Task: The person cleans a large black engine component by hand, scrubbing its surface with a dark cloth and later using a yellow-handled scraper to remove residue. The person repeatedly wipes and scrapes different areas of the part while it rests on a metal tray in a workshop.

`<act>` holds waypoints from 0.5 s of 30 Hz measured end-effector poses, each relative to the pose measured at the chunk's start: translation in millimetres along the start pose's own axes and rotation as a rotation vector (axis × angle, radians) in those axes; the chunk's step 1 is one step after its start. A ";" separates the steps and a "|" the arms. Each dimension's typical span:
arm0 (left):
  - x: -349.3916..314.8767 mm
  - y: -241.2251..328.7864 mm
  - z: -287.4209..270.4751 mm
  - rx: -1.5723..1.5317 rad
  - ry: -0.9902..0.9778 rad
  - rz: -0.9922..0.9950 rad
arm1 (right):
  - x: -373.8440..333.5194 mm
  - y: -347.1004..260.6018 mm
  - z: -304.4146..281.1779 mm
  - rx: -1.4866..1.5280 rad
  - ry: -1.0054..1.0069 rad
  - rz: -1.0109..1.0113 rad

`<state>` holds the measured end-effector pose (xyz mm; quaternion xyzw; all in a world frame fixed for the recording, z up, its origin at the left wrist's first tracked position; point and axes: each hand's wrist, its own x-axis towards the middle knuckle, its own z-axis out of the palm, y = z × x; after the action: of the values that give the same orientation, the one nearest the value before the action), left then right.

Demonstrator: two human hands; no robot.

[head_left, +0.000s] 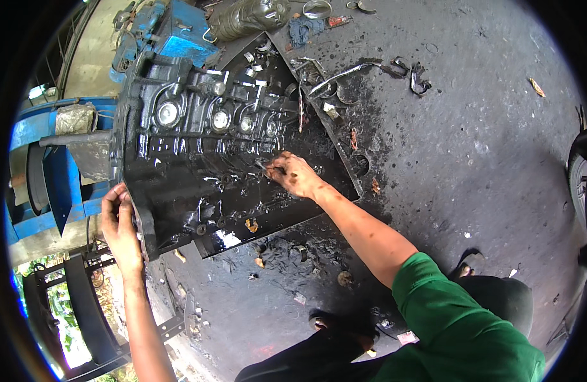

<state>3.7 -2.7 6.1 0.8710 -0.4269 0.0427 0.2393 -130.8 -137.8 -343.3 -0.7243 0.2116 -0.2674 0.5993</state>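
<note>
Engine block (194,114) obstructing passage leftward; blue frame (37,131) crowding its left side; floor (491,184) at right offering room (bent strip (347,72) lying far).

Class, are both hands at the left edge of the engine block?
No, the left hand is there, but the right hand is farther right, by the engine block's other end.

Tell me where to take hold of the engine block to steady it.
Probably grip the engine block by its left edge, coming from the left with fingers hooked over it: that edge is long and exposed, and the left hand is at it. The block's glossy black face looks slick.
</note>
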 end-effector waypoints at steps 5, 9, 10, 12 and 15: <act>0.0 3.3 1.1 -0.051 0.032 -0.082 | -47.9 -44.3 27.1 0.069 0.394 0.208; -0.8 4.1 1.9 0.038 0.057 0.033 | -56.2 -68.5 68.7 0.269 0.585 0.314; -1.2 3.5 1.9 0.057 0.064 0.075 | -58.5 -69.1 72.8 0.125 0.607 0.244; -0.3 1.3 2.7 -0.043 0.058 0.037 | -59.3 -66.1 72.5 -0.149 0.540 0.152; 0.7 -3.2 3.8 -0.070 0.069 0.030 | -59.7 -64.3 62.2 -0.406 0.397 0.144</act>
<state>6.1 -3.3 1.7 0.8535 -0.4328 0.0611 0.2836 -137.6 -41.0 -296.9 -0.7458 0.4248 -0.3129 0.4066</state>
